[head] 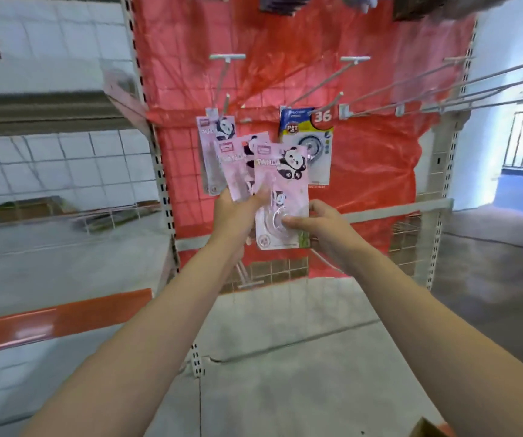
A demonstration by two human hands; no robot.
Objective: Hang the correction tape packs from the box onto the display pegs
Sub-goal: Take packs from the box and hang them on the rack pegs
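Observation:
My right hand (317,223) pinches a pink panda correction tape pack (282,190) by its lower part, upright in front of the red grid panel (364,171). My left hand (236,212) grips another pink panda pack (238,162) just behind and left of it. A third pink pack (211,134) hangs on a peg (225,102) behind them. A blue and white pack (309,137) hangs on the neighbouring peg (329,104) to the right. A corner of the cardboard box (427,428) shows at the bottom right.
Several bare white pegs (443,86) jut out along the panel's right side. Wire shelves (64,216) with an orange rail (58,320) stand to the left. The concrete floor (285,342) lies below, and a doorway opens at far right.

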